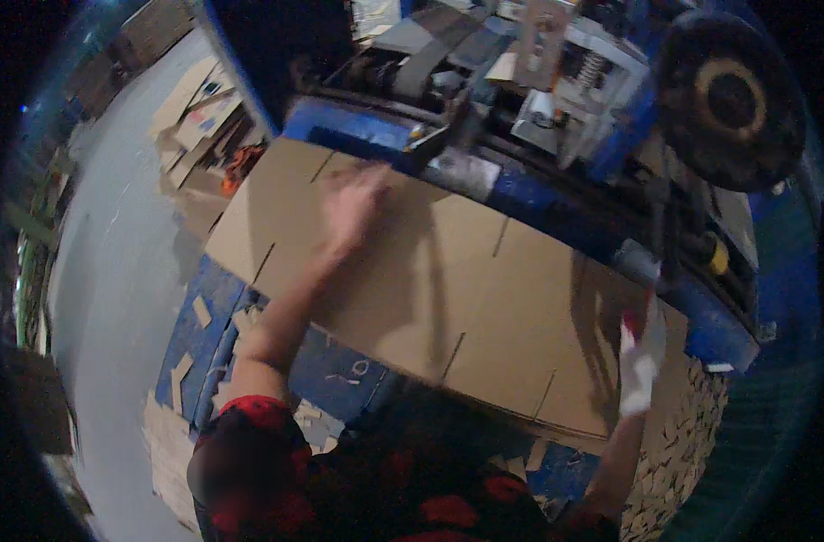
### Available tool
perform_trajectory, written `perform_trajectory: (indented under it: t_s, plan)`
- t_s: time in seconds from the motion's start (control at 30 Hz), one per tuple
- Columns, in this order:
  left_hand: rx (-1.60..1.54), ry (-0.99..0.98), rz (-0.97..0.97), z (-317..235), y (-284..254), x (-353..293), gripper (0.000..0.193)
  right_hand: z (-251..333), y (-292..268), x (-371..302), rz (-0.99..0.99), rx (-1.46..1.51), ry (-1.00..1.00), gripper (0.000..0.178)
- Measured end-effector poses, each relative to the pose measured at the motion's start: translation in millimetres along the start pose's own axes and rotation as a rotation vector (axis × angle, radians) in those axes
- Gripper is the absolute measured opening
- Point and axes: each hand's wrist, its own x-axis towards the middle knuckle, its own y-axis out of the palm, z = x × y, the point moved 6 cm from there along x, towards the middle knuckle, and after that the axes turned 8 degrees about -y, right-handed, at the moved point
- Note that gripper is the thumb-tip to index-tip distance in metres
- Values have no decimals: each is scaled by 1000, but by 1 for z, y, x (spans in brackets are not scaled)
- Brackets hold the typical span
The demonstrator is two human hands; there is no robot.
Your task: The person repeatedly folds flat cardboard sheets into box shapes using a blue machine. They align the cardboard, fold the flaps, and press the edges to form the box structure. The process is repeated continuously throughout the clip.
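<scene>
A large flat brown cardboard sheet [484,307] with several dark slots cut in from its edges lies in front of me, along the blue bed of a machine [520,194]. My bare left hand [356,203] is over the sheet's far left part, near the machine's edge. Motion smears its fingers, and I cannot make out whether it touches the board. At the sheet's right end is my right hand [641,352], in a white glove with a reddish patch. Its fingers are blurred too, so their grip on the board does not show.
A round dark wheel [733,95] stands at the upper right of the machine. Cardboard offcuts [678,465] are heaped at the lower right, with more scraps on the blue surface [326,370] below the sheet. Cardboard pieces [200,117] are piled at the upper left, beside grey floor [114,271].
</scene>
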Motion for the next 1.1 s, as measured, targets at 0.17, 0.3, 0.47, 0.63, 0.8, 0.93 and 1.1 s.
perform_trajectory:
  t_s: [0.17,0.3,0.47,0.63,0.8,0.93,1.1]
  plan:
    - [330,-762,227,182,-72,-97,78,43,-36,-131,222,-443,63,64]
    - [302,-646,347,219,-70,-144,87,60,-66,-204,322,-503,247,68]
    - [-105,-676,184,276,-72,-156,67,36,-129,-303,-269,-865,819,77]
    - [-388,-870,277,296,-56,-154,95,27,-68,-337,-800,1116,968,68]
    - [4,-833,192,282,-73,-148,107,57,-106,-286,-960,862,758,49]
    - [52,-900,124,259,-79,-170,112,57,-148,-267,-969,911,741,44]
    - [-741,-1042,-265,208,-68,-207,104,21,-198,-245,-858,607,633,36]
